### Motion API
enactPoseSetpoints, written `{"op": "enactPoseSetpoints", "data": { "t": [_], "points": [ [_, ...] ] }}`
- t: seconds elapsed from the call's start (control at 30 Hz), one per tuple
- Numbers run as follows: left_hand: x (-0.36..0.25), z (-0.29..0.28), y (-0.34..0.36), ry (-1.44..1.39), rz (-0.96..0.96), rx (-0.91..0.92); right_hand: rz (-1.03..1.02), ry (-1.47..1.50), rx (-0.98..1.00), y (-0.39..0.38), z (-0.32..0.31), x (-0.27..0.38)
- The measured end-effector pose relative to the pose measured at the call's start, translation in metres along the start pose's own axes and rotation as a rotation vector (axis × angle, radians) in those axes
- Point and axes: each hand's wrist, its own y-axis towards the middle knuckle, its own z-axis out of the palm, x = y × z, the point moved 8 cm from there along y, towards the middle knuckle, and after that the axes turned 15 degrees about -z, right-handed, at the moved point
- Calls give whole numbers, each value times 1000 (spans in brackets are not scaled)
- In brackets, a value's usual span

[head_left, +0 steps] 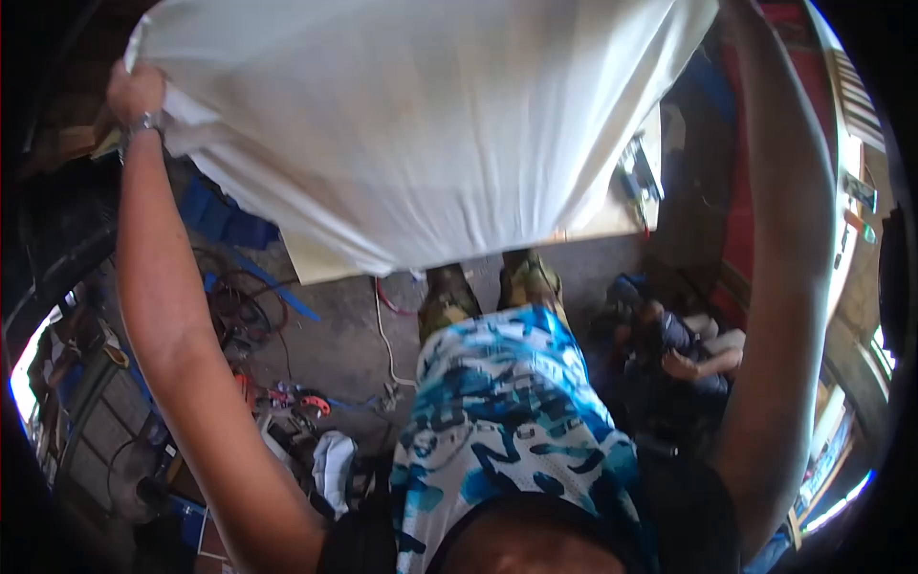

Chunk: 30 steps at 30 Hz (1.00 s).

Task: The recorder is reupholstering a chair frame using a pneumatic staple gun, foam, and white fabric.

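A large white cloth (411, 124) is stretched out in front of me, its lower edge sagging in folds over a pale work table. My left hand (139, 94) is closed round the cloth's left edge at the upper left, with a metal band at the wrist. My right forearm (789, 182) reaches up along the right side toward the cloth's upper right corner. The right hand lies past the top edge of the picture, so its fingers do not show. Most of the table (318, 260) is hidden beneath the cloth.
At the table's right end lies a dark tool-like object (639, 172). A pale cord (385, 335) and a coiled reddish hose (244, 311) lie on the floor at left, near cluttered tools (296, 402). Part of another person (703, 359) shows low at the right.
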Motion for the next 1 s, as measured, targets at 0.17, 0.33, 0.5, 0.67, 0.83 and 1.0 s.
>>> {"op": "enactPoseSetpoints", "data": {
  "t": [0.17, 0.33, 0.5, 0.67, 0.83, 1.0],
  "points": [
    [27, -2, 29, -83, 29, 93, -100, 604, -57, 36, 32, 81],
    [50, 0, 22, -91, 48, 198, 512, 517, 74, 11, 45, 66],
    [73, -37, 48, 152, 75, 177, 320, 563, 86, 30, 16, 57],
    [32, -61, 53, 315, 243, 170, 395, 549, -11, 9, 6, 39],
    [-74, -181, -95, -238, 586, -157, 362, 263, -178, -165, -32, -12],
    [-166, -198, -258, -288, 987, 7, 827, 97, 221, -411, 10, 28]
  ]
}}
